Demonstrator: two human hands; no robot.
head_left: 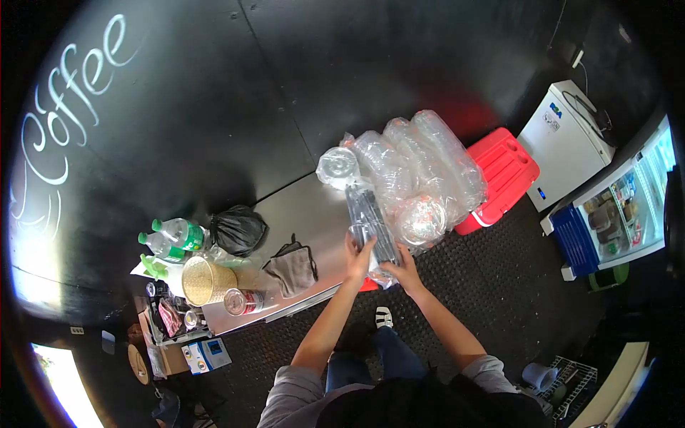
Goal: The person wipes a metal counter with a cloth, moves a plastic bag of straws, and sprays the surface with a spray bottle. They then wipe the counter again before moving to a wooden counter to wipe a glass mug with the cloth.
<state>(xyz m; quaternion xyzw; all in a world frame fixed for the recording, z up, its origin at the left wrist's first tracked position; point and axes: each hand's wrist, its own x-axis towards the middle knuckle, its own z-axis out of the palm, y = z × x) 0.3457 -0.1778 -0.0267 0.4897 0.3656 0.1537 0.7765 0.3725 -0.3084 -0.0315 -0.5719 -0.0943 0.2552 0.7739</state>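
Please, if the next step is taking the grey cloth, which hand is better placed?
Probably the left hand. It is nearer the grey cloth; the right hand is on the far side of the plastic-wrapped pack. Both hold it, so left must let go first.

On the long silvery metal counter [314,221], the rumpled grey cloth [295,272] lies between the round tan woven basket [222,279] (rounded black plastic bag [240,231] behind) and long clear plastic packs [422,160], left of the boxy red plastic cooler [505,170].
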